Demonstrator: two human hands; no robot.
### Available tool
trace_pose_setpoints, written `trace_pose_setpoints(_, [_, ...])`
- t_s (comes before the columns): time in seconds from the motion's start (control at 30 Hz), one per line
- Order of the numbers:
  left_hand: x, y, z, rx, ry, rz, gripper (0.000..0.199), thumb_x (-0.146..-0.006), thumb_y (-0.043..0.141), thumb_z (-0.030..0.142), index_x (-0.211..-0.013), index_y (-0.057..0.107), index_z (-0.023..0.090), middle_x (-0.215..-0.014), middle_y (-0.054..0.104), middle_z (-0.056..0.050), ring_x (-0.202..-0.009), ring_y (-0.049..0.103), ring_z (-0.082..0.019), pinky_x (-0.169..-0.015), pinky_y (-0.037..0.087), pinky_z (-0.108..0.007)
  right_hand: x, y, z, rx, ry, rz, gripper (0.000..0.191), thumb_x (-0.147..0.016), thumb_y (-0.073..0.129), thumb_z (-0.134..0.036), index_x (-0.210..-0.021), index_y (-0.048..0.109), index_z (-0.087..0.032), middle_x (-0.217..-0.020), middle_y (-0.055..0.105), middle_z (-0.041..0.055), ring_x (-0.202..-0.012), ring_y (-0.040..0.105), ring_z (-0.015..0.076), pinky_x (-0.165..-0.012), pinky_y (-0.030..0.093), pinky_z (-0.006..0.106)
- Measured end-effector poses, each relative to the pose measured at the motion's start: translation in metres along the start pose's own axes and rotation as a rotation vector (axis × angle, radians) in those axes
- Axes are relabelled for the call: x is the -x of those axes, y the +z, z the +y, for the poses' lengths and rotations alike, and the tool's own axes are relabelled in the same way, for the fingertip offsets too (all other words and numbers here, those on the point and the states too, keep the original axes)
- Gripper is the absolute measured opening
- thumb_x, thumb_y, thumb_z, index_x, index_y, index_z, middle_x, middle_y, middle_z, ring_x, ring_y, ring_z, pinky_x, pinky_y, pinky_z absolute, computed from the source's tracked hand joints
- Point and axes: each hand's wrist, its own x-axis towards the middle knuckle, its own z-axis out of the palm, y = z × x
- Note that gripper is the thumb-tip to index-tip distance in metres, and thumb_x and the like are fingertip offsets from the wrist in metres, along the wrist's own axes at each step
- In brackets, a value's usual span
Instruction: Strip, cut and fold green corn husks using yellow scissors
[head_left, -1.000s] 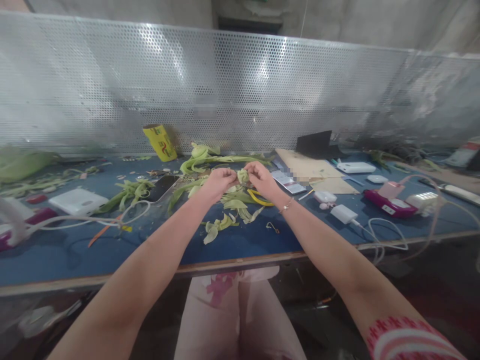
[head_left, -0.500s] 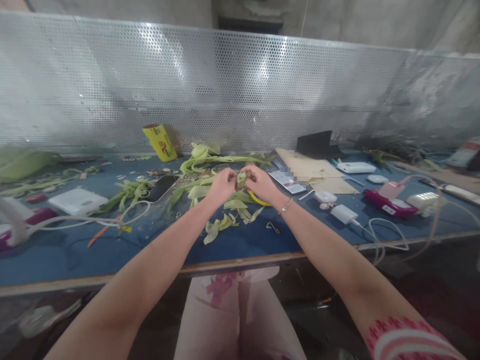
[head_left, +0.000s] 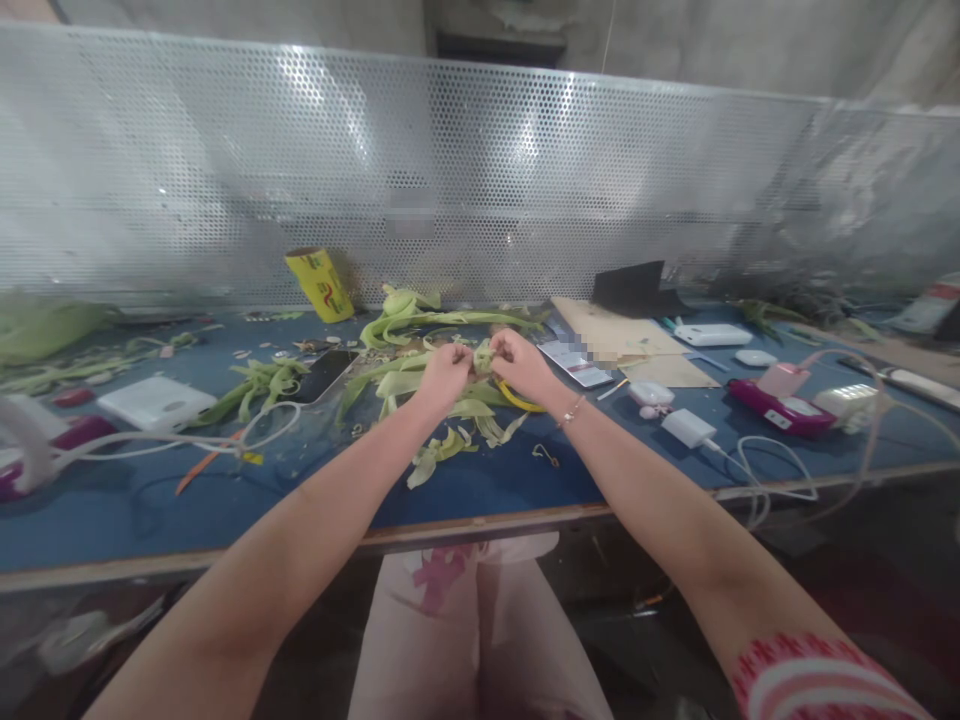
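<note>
Near the middle of the blue table, my left hand (head_left: 448, 372) and my right hand (head_left: 517, 362) are close together, fingers pinched on a small pale green knotted piece (head_left: 483, 358) between them. Its details are blurred. Long green leaf strips (head_left: 401, 382) lie under and around my hands, and more curled strips (head_left: 442, 452) are scattered nearer the front edge. Behind my hands rests a bundle of green leaves (head_left: 405, 312). A yellow curved strip (head_left: 519, 398) lies below my right hand.
A yellow tube (head_left: 321, 286) leans at the back left beside a dark phone (head_left: 328, 376). Papers (head_left: 626, 340), a white charger (head_left: 688, 428) with its cable, and a purple power strip (head_left: 780, 408) are on the right. A perforated metal panel (head_left: 480, 180) stands behind the table.
The fingers of both hands have shifted slightly around the green piece, which is now a little more covered. Nothing else has visibly moved.
</note>
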Motion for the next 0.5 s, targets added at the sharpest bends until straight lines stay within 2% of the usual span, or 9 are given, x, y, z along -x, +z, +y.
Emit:
trace_pose_setpoints(0.23, [0.015, 0.005, 0.022, 0.239, -0.121, -0.076, 0.018, -0.074, 0.051, 0.004, -0.059, 0.047, 0.013, -0.057, 0.050, 0.002, -0.057, 0.052, -0.007, -0.078, 0.051, -0.033, -0.004, 0.000, 0.003, -0.287, 0.058, 0.005, 0.024, -0.064, 0.042, -0.014, -0.087, 0.041, -0.021, -0.058, 0.045, -0.0088, -0.047, 0.047, 0.0092, -0.052, 0.041, 0.025])
trace_pose_setpoints(0.37, [0.014, 0.006, 0.021, 0.219, -0.143, -0.037, 0.016, -0.075, 0.049, 0.005, -0.063, 0.044, 0.015, -0.059, 0.048, 0.003, -0.055, 0.050, -0.007, -0.070, 0.051, -0.030, -0.002, 0.004, 0.006, -0.209, -0.029, 0.007, 0.024, -0.068, 0.043, -0.015, -0.091, 0.040, -0.021, -0.059, 0.043, -0.0087, -0.051, 0.048, 0.0098, -0.055, 0.040, 0.025])
trace_pose_setpoints(0.5, [0.007, 0.006, 0.007, 0.043, -0.066, 0.121, 0.014, -0.073, 0.048, 0.006, -0.067, 0.043, 0.017, -0.059, 0.044, 0.004, -0.052, 0.044, -0.008, -0.062, 0.045, -0.027, 0.003, 0.011, 0.002, -0.043, -0.108, 0.042, 0.024, -0.069, 0.045, -0.015, -0.092, 0.041, -0.021, -0.062, 0.044, -0.0078, -0.054, 0.045, 0.0098, -0.057, 0.036, 0.025])
